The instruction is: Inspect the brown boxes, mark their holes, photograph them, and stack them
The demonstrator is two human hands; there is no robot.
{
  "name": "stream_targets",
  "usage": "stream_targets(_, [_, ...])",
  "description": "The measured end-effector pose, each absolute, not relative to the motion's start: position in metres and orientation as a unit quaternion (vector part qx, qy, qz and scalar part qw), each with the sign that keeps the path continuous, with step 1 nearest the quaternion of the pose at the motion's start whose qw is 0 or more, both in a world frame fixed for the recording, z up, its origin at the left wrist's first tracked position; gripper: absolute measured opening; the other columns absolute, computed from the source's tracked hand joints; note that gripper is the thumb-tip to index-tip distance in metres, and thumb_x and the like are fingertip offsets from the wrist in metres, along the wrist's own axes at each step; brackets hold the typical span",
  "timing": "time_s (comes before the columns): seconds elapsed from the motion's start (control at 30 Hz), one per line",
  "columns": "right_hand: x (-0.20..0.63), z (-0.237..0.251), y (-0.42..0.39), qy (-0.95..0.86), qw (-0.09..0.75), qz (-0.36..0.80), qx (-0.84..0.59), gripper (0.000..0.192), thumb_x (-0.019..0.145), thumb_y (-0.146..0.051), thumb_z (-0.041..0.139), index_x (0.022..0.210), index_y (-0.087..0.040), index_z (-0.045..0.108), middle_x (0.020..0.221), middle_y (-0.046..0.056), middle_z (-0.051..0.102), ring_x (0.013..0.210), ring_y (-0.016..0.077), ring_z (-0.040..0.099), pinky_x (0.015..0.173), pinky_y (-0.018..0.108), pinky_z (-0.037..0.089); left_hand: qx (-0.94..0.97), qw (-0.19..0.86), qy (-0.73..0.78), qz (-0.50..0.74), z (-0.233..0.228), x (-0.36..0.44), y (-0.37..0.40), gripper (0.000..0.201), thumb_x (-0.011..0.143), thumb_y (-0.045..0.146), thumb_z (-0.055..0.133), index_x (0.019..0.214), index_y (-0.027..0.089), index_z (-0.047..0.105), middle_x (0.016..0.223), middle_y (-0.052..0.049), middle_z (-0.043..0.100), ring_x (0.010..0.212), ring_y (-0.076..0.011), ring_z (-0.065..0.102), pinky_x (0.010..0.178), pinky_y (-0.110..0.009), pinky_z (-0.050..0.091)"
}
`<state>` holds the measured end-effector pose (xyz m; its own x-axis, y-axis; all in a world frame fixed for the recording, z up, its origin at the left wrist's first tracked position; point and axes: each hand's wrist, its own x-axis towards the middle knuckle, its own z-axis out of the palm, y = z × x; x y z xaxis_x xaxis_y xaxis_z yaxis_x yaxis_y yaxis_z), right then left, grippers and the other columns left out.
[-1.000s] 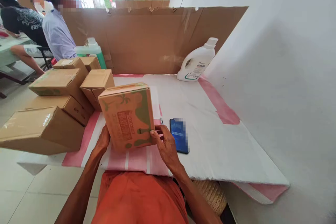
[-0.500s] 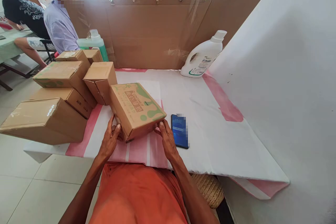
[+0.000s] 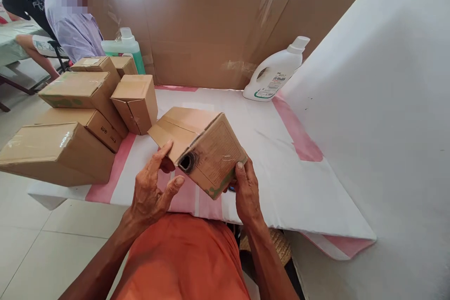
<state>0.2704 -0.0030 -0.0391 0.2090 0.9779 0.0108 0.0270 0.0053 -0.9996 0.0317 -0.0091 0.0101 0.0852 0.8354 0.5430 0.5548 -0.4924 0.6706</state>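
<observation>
Both hands hold a brown cardboard box with green print tilted above the table's near edge: the left hand cups its lower left side, thumb and fingers spread, and the right hand clasps the right corner. A dark round hole shows in the facing end. On the white-and-pink cloth-covered table, six plain cardboard boxes are stacked to the left. Two bottles stand before the cardboard screen: a green one and a white one, its label unreadable.

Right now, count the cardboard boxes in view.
7: one box held in both hands; six at the table's left: front, labelled, green-printed, cube, two at back. Others may be hidden behind.
</observation>
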Motion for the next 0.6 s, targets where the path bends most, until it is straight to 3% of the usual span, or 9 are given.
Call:
stream_targets(0.13, [0.272, -0.009, -0.015, -0.435, 0.506, 0.532, -0.521, 0.055, 0.093, -0.069, 0.072, 0.120, -0.024, 0.055, 0.063, -0.007, 0.063, 0.048, 0.0176, 0.063, 0.049, 0.029, 0.053, 0.695, 0.174, 0.480, 0.506, 0.014, 0.019, 0.014, 0.073, 0.106, 0.070, 0.048, 0.162, 0.024, 0.050, 0.121, -0.009, 0.069, 0.093, -0.0204, 0.064, 0.087, -0.037, 0.056])
stream_targets(0.27, [0.269, 0.003, -0.015, -0.484, 0.470, 0.471, -0.569, 0.055, 0.087, -0.075, 0.075, 0.098, -0.023, 0.062, 0.060, -0.003, 0.064, 0.052, 0.0188, 0.063, 0.050, 0.029, 0.050, 0.687, 0.229, 0.480, 0.494, 0.011, 0.015, 0.046, 0.088, 0.100, 0.081, 0.045, 0.166, 0.023, 0.044, 0.130, -0.013, 0.062, 0.114, -0.0281, 0.062, 0.101, -0.047, 0.054])
stream_targets(0.33, [0.268, 0.001, -0.006, -0.515, 0.467, 0.404, -0.594, 0.056, 0.088, -0.077, 0.072, 0.096, -0.022, 0.068, 0.076, 0.004, 0.071, 0.066, 0.0211, 0.066, 0.058, 0.032, 0.054, 0.697, 0.260, 0.472, 0.474, 0.007, 0.020, 0.059, 0.085, 0.101, 0.081, 0.042, 0.164, 0.024, 0.048, 0.133, -0.014, 0.062, 0.122, -0.0305, 0.060, 0.109, -0.051, 0.051])
stream_targets(0.37, [0.268, -0.002, 0.001, -0.519, 0.480, 0.378, -0.598, 0.058, 0.089, -0.077, 0.069, 0.104, -0.021, 0.071, 0.094, 0.009, 0.076, 0.080, 0.0242, 0.070, 0.067, 0.035, 0.057, 0.701, 0.278, 0.463, 0.466, 0.006, 0.023, 0.064, 0.083, 0.102, 0.079, 0.040, 0.163, 0.024, 0.049, 0.138, -0.015, 0.061, 0.128, -0.0316, 0.058, 0.113, -0.053, 0.049])
stream_targets(0.4, [0.268, -0.006, 0.010, -0.517, 0.501, 0.367, -0.589, 0.062, 0.090, -0.077, 0.068, 0.118, -0.022, 0.071, 0.117, 0.013, 0.076, 0.099, 0.0279, 0.072, 0.077, 0.038, 0.060, 0.705, 0.296, 0.453, 0.459, 0.004, 0.028, 0.069, 0.080, 0.103, 0.078, 0.040, 0.162, 0.024, 0.050, 0.144, -0.015, 0.059, 0.134, -0.0326, 0.056, 0.117, -0.054, 0.046])
stream_targets(0.47, [0.267, -0.011, 0.031, -0.497, 0.556, 0.393, -0.538, 0.074, 0.091, -0.074, 0.064, 0.149, -0.027, 0.056, 0.155, 0.014, 0.061, 0.131, 0.0323, 0.065, 0.096, 0.045, 0.060, 0.708, 0.325, 0.437, 0.449, 0.001, 0.038, 0.076, 0.078, 0.103, 0.075, 0.042, 0.161, 0.024, 0.050, 0.157, -0.016, 0.053, 0.148, -0.0346, 0.046, 0.126, -0.057, 0.038])
stream_targets(0.53, [0.264, -0.012, 0.050, -0.485, 0.581, 0.448, -0.477, 0.076, 0.095, -0.069, 0.053, 0.161, -0.031, 0.044, 0.164, 0.010, 0.055, 0.143, 0.0325, 0.058, 0.107, 0.050, 0.057, 0.702, 0.352, 0.435, 0.441, -0.001, 0.046, 0.079, 0.076, 0.102, 0.071, 0.049, 0.161, 0.023, 0.049, 0.165, -0.016, 0.046, 0.158, -0.0355, 0.037, 0.132, -0.057, 0.030])
stream_targets(0.6, [0.260, -0.007, 0.060, -0.487, 0.571, 0.486, -0.448, 0.071, 0.098, -0.063, 0.042, 0.160, -0.029, 0.046, 0.153, 0.010, 0.065, 0.141, 0.0330, 0.061, 0.109, 0.052, 0.057, 0.688, 0.377, 0.436, 0.441, -0.001, 0.050, 0.076, 0.076, 0.101, 0.067, 0.054, 0.162, 0.023, 0.046, 0.168, -0.016, 0.044, 0.160, -0.0357, 0.036, 0.133, -0.057, 0.029])
